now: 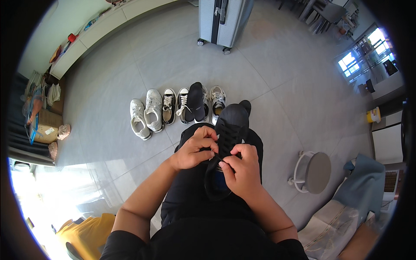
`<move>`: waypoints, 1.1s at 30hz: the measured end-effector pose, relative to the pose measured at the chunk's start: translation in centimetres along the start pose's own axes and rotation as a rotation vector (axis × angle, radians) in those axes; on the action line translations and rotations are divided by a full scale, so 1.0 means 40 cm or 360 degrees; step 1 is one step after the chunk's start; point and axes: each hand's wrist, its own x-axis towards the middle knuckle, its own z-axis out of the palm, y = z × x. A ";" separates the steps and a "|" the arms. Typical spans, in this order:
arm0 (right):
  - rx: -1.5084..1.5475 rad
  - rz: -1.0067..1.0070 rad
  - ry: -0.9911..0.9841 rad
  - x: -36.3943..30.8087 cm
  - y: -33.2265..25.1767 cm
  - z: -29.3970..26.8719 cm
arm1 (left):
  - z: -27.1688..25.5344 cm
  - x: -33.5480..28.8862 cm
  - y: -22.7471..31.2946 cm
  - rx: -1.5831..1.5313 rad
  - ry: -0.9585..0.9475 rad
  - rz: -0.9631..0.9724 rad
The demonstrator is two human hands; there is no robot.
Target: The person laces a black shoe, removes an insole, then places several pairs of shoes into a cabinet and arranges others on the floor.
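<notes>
A black sneaker [232,125] rests on my lap, its toe pointing away from me and its dark blue inside showing at the opening. Black laces cross its front. My left hand [196,149] is closed at the left side of the lacing, fingertips pinched on the shoelace. From the other side, my right hand [243,170] pinches the lace between thumb and forefinger, close to the top eyelets. The thin lace between the fingertips is dark against the shoe and hard to make out.
Ahead on the tiled floor stand white sneakers [153,111], black-and-white canvas shoes [169,105], black insoles [197,102] and a grey-white sneaker [218,98]. A silver suitcase [210,19] is farther off. At right is a round stool [318,172]; yellow cloth [89,234] lies lower left.
</notes>
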 end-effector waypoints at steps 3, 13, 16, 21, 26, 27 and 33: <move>0.0270 0.0197 0.0006 -0.002 0.007 0.000 | -0.008 0.023 0.005 0.0065 -0.0160 -0.0072; 0.0855 0.0592 0.0009 -0.029 0.028 -0.009 | 0.022 0.003 0.003 -0.0158 0.0362 -0.0160; 0.0913 0.0559 0.0036 -0.026 0.029 -0.010 | 0.040 -0.015 0.018 -0.0052 0.0438 -0.0029; 0.0856 0.0498 0.0025 -0.029 0.032 -0.010 | 0.076 -0.025 0.007 0.0134 0.0583 -0.0225; 0.0931 0.0560 0.0080 -0.038 0.034 -0.002 | 0.107 -0.022 0.004 0.0137 0.0690 -0.0465; 0.0926 0.0548 0.0090 -0.040 0.036 -0.001 | 0.111 -0.023 0.000 0.0124 0.0712 -0.0477; 0.1013 0.0624 0.0230 -0.047 0.044 -0.022 | 0.118 -0.027 0.078 0.0466 0.0781 0.0194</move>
